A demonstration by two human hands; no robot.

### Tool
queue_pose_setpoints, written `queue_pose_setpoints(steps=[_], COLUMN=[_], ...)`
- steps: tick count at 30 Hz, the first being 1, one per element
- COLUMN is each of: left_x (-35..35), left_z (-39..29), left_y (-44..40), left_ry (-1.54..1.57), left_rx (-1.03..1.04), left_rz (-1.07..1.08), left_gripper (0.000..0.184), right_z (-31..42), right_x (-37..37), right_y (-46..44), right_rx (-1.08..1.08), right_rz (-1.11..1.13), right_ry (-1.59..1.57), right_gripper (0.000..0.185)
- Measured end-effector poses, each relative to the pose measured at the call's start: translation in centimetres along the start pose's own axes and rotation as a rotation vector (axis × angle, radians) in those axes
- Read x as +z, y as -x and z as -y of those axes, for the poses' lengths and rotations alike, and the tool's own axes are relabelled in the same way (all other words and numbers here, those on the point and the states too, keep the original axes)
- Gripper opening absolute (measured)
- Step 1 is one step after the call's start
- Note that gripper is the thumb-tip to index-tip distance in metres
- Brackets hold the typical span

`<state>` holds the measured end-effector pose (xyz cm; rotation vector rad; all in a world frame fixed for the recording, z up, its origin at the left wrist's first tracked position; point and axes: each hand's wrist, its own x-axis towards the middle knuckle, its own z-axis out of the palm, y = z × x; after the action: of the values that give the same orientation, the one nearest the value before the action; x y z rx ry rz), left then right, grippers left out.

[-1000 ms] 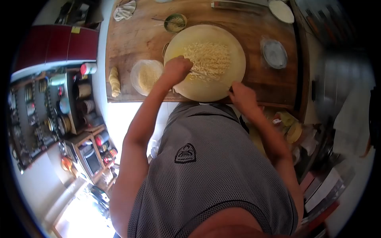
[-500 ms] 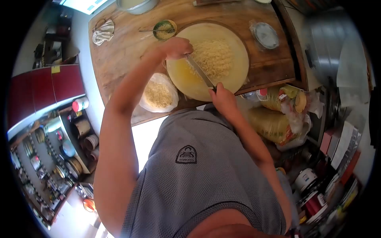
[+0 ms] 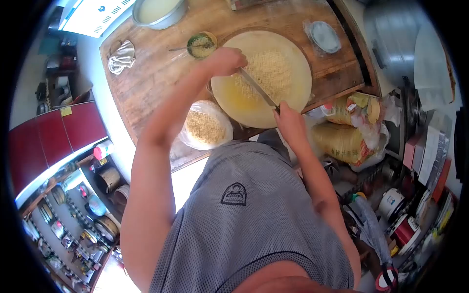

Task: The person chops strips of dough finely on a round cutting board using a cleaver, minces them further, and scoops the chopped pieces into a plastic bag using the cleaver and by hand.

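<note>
A long knife (image 3: 258, 87) lies slantwise over a round pale board (image 3: 300, 97) that bears a heap of finely chopped yellowish bits (image 3: 274, 71). My right hand (image 3: 289, 119) is closed round the knife's dark handle at the board's near edge. At the blade's far end, over the board's left part, my left hand (image 3: 227, 61) pinches the tip. Just left of the board, near my left forearm, sits a plastic-lined bowl of crumbly bits (image 3: 204, 128).
On the wooden table (image 3: 151, 88) are a small green bowl with a spoon (image 3: 202, 45), a crumpled cloth (image 3: 121, 57), a large metal basin (image 3: 159, 13) and a plastic-wrapped dish (image 3: 324, 37). A yellow sack (image 3: 337, 142) stands below the table's right side.
The view has swung, bringing the basin into sight. Compared with a second ago, the knife is angled more steeply and the chopped bits look finer and more bunched together.
</note>
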<state>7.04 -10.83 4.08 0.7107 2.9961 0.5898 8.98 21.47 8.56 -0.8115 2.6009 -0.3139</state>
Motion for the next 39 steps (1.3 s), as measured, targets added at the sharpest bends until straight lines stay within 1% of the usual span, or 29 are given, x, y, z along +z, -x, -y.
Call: queue_pose_setpoints(steps=[3,5,6,8,12,14,15,17,19,21,24,26,27,29,30,32,34,36,39], left_x=[0.0,-1.3,-1.0,-0.3,-0.7,-1.4,-0.9,0.2,-0.6,-0.4,1.1,0.0,0.1,-0.1,0.3,1.1,0.2,-0.1,0.4], left_z=[0.9,0.1,0.2,0.1,-0.6,-0.4,-0.3,0.5,0.4,0.4,0.6,0.6,0.3,0.4,0.8,1.3,1.3,0.9,0.3], left_y=[-0.3,-0.3,-0.4,-0.4,-0.3,-0.9,-1.0,-1.5,-1.8,-1.8,-2.4,-2.9,-2.9,-3.2,-3.3,-3.7,-3.9,-4.0,-4.2], left_ry=[-0.01,0.028,0.029,0.016,0.005,0.056,0.057,-0.005,0.003,0.013,0.02,-0.003,0.008,0.004,0.009,-0.002,0.014,0.041,0.021], left_rx=[-0.003,0.043,0.044,-0.008,-0.056,0.008,0.007,-0.091,-0.082,-0.073,-0.048,-0.048,-0.058,-0.009,-0.012,-0.045,-0.068,-0.087,-0.025], left_rz=[0.057,-0.014,-0.017,0.041,0.022,-0.008,-0.02,0.084,0.029,-0.011,-0.008,0.073,0.069,-0.048,-0.05,0.06,0.031,0.011,-0.038], left_gripper=[0.017,0.017,0.017,0.018,0.018,0.016,0.016,0.014,0.014,0.013,0.015,0.016,0.016,0.018,0.018,0.018,0.018,0.018,0.018], right_z=[0.0,0.4,0.5,0.2,0.0,0.1,0.0,-0.5,-0.9,-1.0,-1.1,-1.2,-1.0,-1.6,-1.9,-2.4,-1.6,-1.2,-2.4], right_x=[0.1,-0.9,-1.3,-0.2,-1.1,-1.2,-1.3,-0.1,-0.7,-1.6,0.2,-1.1,-1.7,-1.5,-1.2,-0.2,-1.2,-3.0,-0.6], right_y=[-0.3,0.2,0.2,-0.3,-0.1,-0.3,-0.2,-0.5,-0.7,-0.7,-1.4,-1.5,-1.2,-1.6,-1.5,-1.5,-2.0,-1.5,-2.4], right_rx=[0.048,0.046,0.04,0.047,0.058,0.039,0.019,0.036,0.041,0.055,0.068,0.056,0.065,0.062,0.071,0.054,0.022,0.105,0.062], right_rz=[0.013,0.018,0.006,0.02,-0.001,-0.015,-0.019,-0.012,0.011,-0.029,-0.055,-0.046,-0.034,-0.039,-0.043,-0.038,-0.044,-0.023,-0.031], right_ry=[-0.007,-0.002,0.005,0.011,0.043,0.024,0.007,0.03,0.057,0.03,0.035,0.065,0.081,0.069,0.052,0.048,0.038,0.071,0.063], right_gripper=[0.027,0.027,0.027,0.027,0.026,0.026,0.026,0.026,0.026,0.029,0.029,0.027,0.026,0.026,0.026,0.026,0.026,0.027,0.028])
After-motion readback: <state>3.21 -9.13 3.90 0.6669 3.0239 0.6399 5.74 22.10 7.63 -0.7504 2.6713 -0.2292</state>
